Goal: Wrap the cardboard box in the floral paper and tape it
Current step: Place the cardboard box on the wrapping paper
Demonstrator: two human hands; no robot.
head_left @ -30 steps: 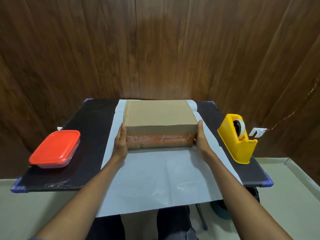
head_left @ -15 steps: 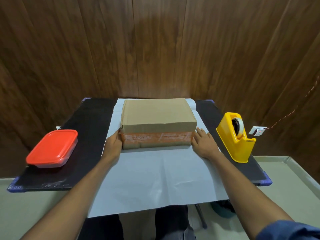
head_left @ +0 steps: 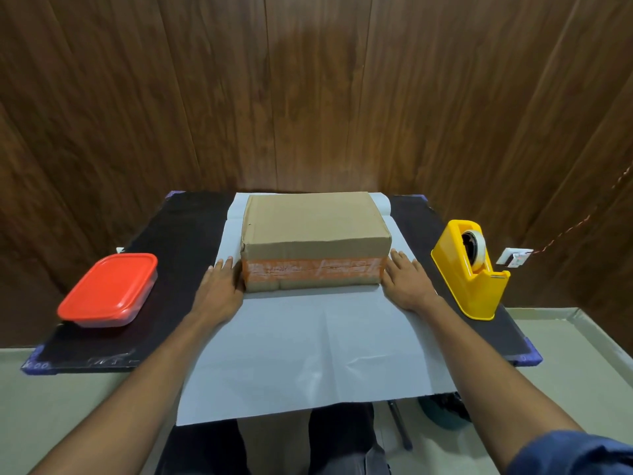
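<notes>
A brown cardboard box (head_left: 313, 224) with an orange band on its near side sits on a sheet of paper (head_left: 318, 347), whose plain white side faces up. The sheet hangs over the table's near edge. My left hand (head_left: 221, 289) lies flat on the paper beside the box's left side, fingers straight. My right hand (head_left: 406, 282) lies flat on the paper at the box's right side. Neither hand holds anything. A yellow tape dispenser (head_left: 471, 269) with a roll of tape stands to the right.
A black table (head_left: 164, 241) stands against a wooden wall. A red-lidded plastic container (head_left: 108, 289) sits at its left. My legs show under the paper's near edge. A small white tag (head_left: 513, 260) lies behind the dispenser.
Both hands have let go of the box's sides and dropped flat onto the paper beside it. The box rests on the sheet in the same place.
</notes>
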